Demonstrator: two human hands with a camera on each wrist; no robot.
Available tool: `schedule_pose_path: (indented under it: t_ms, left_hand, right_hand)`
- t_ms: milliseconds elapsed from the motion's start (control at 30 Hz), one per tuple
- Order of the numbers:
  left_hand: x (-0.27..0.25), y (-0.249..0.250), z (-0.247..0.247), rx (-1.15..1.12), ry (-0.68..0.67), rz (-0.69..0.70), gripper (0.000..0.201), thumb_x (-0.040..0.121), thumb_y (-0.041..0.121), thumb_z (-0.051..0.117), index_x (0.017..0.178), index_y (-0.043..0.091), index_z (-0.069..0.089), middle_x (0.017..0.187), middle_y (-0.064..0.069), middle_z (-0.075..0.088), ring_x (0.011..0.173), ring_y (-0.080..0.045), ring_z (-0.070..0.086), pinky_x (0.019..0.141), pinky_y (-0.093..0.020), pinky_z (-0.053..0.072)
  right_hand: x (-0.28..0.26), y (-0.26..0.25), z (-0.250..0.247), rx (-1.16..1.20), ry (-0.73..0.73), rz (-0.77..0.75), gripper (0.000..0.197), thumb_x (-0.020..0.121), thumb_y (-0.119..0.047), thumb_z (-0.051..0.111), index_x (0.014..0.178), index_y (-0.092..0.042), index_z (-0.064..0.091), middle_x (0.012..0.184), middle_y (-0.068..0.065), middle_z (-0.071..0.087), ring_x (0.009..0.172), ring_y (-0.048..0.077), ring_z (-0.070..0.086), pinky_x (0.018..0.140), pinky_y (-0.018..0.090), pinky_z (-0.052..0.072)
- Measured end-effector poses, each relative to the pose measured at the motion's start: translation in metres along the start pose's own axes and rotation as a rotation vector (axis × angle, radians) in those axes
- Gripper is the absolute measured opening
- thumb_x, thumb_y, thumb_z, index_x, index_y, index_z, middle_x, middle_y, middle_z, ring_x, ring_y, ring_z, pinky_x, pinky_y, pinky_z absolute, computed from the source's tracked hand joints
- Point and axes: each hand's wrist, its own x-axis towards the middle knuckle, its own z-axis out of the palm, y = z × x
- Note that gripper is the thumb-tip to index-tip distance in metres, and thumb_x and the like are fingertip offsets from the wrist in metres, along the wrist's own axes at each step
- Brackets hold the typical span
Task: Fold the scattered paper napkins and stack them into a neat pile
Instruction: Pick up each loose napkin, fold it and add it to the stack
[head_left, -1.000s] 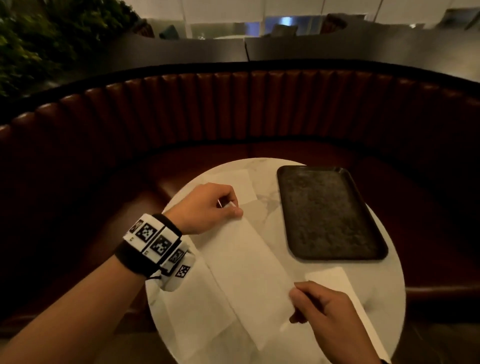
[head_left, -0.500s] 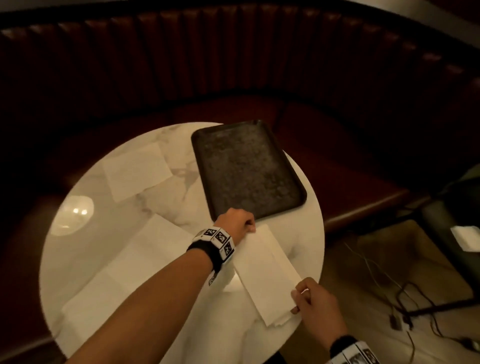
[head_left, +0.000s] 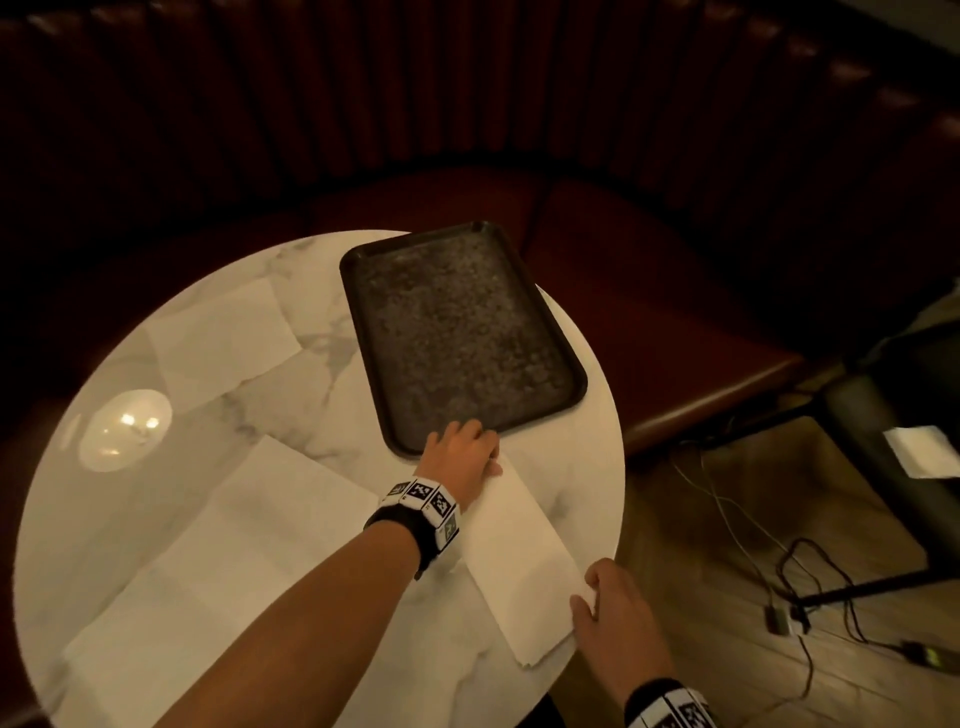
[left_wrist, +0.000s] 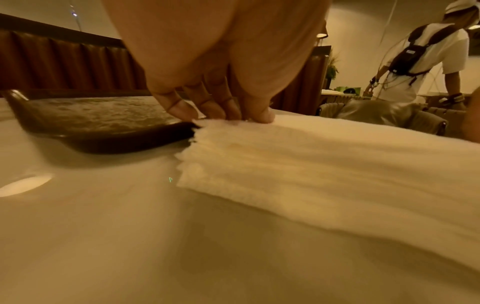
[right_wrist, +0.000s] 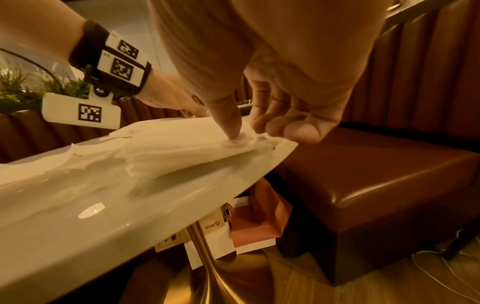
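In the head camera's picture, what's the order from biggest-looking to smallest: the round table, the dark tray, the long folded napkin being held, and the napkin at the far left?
1. Round table
2. Dark tray
3. Long folded napkin and far-left napkin: they look about alike, so I won't rank them.

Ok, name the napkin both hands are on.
The narrow folded napkin: left hand at one end, right hand at the other; the square napkin and large napkin lie unheld.
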Motion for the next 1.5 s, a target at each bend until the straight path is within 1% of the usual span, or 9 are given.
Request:
schedule_pose_path:
  t_ms: [167, 333, 533, 667, 733, 967, 1133, 1300, 1500]
  left_hand:
    - [-0.05, -0.031, -0.014, -0.204, 0.242, -0.073, 0.017, 0.095, 0.038, 0.049, 0.102, 0.024, 0.058, 0.104, 0.003, 0.054, 0.094, -0.021, 0.051, 0.079, -0.038, 0.045]
    - [-0.16, -0.109, -0.006, -0.193, 0.352, -0.312, 0.017, 0.09, 0.032, 0.05, 0.1, 0.024, 0.061, 0.1, 0.002, 0.057, 0.089, -0.025, 0.054, 0.073, -0.038, 0.047]
    - [-0.283, -0.179, 0.008, -0.177, 0.178, -0.776, 0.038, 0.089, 0.042, 0.056, 0.125, 0.029, 0.05, 0.136, 0.004, 0.041, 0.123, -0.024, 0.037, 0.097, -0.042, 0.037]
    - [-0.328, -0.187, 0.022, -0.237, 0.083, -0.813, 0.063, 0.083, 0.058, 0.057, 0.137, 0.034, 0.037, 0.152, 0.007, 0.022, 0.137, -0.023, 0.021, 0.109, -0.047, 0.025]
    - [-0.34, -0.183, 0.03, -0.281, 0.064, -0.843, 0.071, 0.082, 0.059, 0.057, 0.142, 0.036, 0.029, 0.157, 0.007, 0.014, 0.141, -0.024, 0.013, 0.112, -0.05, 0.019]
    - [-0.352, -0.169, 0.037, -0.318, 0.02, -0.859, 0.075, 0.09, 0.051, 0.054, 0.149, 0.034, 0.012, 0.161, 0.005, -0.002, 0.146, -0.025, 0.002, 0.117, -0.054, 0.011]
    - [-0.352, -0.166, 0.037, -0.275, 0.013, -0.848, 0.072, 0.092, 0.05, 0.052, 0.149, 0.034, 0.013, 0.161, 0.001, -0.003, 0.147, -0.027, 0.001, 0.117, -0.055, 0.009]
    - [-0.353, -0.167, 0.04, -0.259, 0.004, -0.836, 0.069, 0.092, 0.05, 0.051, 0.148, 0.035, 0.014, 0.161, 0.001, -0.003, 0.147, -0.028, -0.002, 0.117, -0.056, 0.007]
    - [-0.354, -0.17, 0.025, -0.306, 0.028, -0.828, 0.064, 0.093, 0.052, 0.047, 0.147, 0.034, 0.019, 0.16, 0.001, 0.004, 0.147, -0.027, 0.0, 0.116, -0.053, 0.007]
  right_hand:
    - [-0.005, -0.012, -0.006, -0.068, 0.066, -0.011, 0.033, 0.091, -0.039, 0.051, 0.119, -0.028, 0.038, 0.118, -0.002, 0.039, 0.105, 0.012, 0.042, 0.095, 0.031, 0.046]
    - [-0.012, -0.047, 0.004, -0.131, 0.153, -0.209, 0.028, 0.086, -0.033, 0.061, 0.111, -0.026, 0.052, 0.112, 0.0, 0.048, 0.097, 0.018, 0.041, 0.085, 0.037, 0.043]
    - [-0.02, -0.103, 0.051, -0.219, 0.025, -0.541, 0.018, 0.085, -0.031, 0.062, 0.101, -0.025, 0.06, 0.101, -0.004, 0.054, 0.09, 0.02, 0.047, 0.074, 0.035, 0.042]
    - [-0.033, -0.141, 0.09, -0.329, -0.048, -0.759, 0.012, 0.081, -0.039, 0.06, 0.09, -0.031, 0.058, 0.087, -0.008, 0.059, 0.077, 0.02, 0.057, 0.062, 0.033, 0.043]
    - [-0.039, -0.163, 0.109, -0.386, -0.129, -0.811, 0.016, 0.089, -0.041, 0.049, 0.099, -0.031, 0.057, 0.098, -0.009, 0.058, 0.091, 0.021, 0.056, 0.074, 0.035, 0.042]
    - [-0.02, -0.221, 0.148, -0.301, -0.137, -0.655, 0.027, 0.093, -0.029, 0.05, 0.118, -0.021, 0.052, 0.121, 0.002, 0.048, 0.11, 0.023, 0.05, 0.093, 0.034, 0.044]
    - [0.002, -0.236, 0.158, -0.379, -0.068, -0.474, 0.029, 0.093, -0.022, 0.05, 0.121, -0.016, 0.045, 0.124, 0.007, 0.04, 0.11, 0.028, 0.047, 0.088, 0.039, 0.047]
    - [0.01, -0.233, 0.165, -0.399, -0.04, -0.458, 0.018, 0.094, -0.019, 0.045, 0.109, -0.017, 0.054, 0.116, 0.006, 0.048, 0.107, 0.025, 0.049, 0.086, 0.036, 0.047]
    - [-0.001, -0.252, 0.14, -0.108, -0.031, -0.532, 0.006, 0.089, -0.016, 0.057, 0.083, -0.015, 0.058, 0.094, 0.005, 0.058, 0.082, 0.019, 0.054, 0.075, 0.027, 0.043]
